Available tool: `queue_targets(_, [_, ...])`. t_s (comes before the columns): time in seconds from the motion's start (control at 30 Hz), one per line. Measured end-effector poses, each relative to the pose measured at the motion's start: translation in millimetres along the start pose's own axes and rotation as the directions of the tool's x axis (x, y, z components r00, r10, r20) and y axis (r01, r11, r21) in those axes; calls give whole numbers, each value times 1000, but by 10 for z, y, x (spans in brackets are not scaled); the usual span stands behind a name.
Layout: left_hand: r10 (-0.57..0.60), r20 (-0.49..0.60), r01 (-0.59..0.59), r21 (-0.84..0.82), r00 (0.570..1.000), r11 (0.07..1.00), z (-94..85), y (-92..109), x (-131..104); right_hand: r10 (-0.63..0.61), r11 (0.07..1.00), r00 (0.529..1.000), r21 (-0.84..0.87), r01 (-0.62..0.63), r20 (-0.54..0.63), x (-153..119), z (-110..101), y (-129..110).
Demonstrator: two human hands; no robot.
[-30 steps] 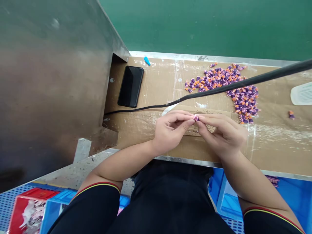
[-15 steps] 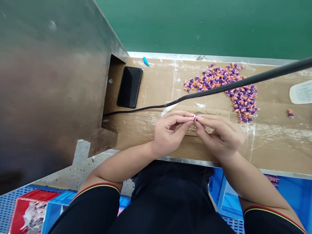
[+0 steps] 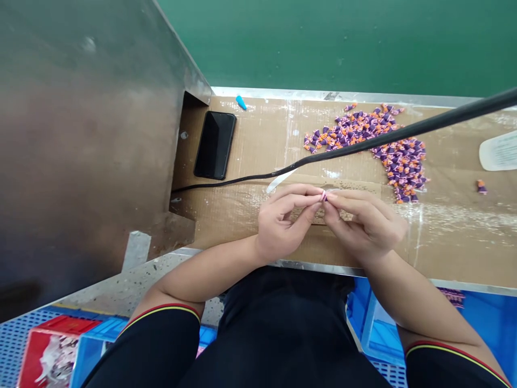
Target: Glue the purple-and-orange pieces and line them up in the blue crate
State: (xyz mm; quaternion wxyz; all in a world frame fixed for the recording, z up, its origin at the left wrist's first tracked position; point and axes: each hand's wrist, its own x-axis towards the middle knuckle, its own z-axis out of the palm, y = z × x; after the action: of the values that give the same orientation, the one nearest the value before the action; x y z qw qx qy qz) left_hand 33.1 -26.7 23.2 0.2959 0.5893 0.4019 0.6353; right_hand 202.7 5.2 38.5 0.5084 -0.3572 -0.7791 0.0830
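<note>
Beyond the black cable (image 3: 323,158) lies a phone (image 3: 215,145); on the cable's near side, our left hand (image 3: 283,222) pinches a pink-and-purple piece (image 3: 324,197), shared with our right hand (image 3: 365,223). We judge it unfinished; the heap (image 3: 404,161) straddling the cable and the lone piece (image 3: 481,187) nearside look done. How many remain, we cannot tell.

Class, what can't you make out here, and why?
Head view: small pink-and-purple piece; its shape is mostly hidden by the fingers of the left hand and right hand.
Head view: purple-and-orange pile of small pieces; some hidden by the black cable, too tiny to count.
Head view: white rounded object; cut off by the right edge, print too small to read.
</note>
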Motion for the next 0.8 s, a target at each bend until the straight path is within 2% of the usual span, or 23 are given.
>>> queue_targets(0.23, [-77, 72, 84, -93, 994, 992, 7, -42, -66, 44, 998, 999, 32, -44, -6, 36, 4, 27])
queue_targets(0.43, [52, 202, -52, -4, 978, 999, 19, -93, -120, 74, 997, 997, 37, -73, -15, 27, 0, 26])
queue_targets(0.67, [39, 246, -38, -7, 968, 999, 8, -122, -149, 105, 994, 994, -15, -105, -23, 11, 28, 39])
queue_targets(0.8, [26, 242, -18, -34, 970, 999, 16, -130, -171, 110, 994, 994, 24, -109, -12, 11, 37, 47])
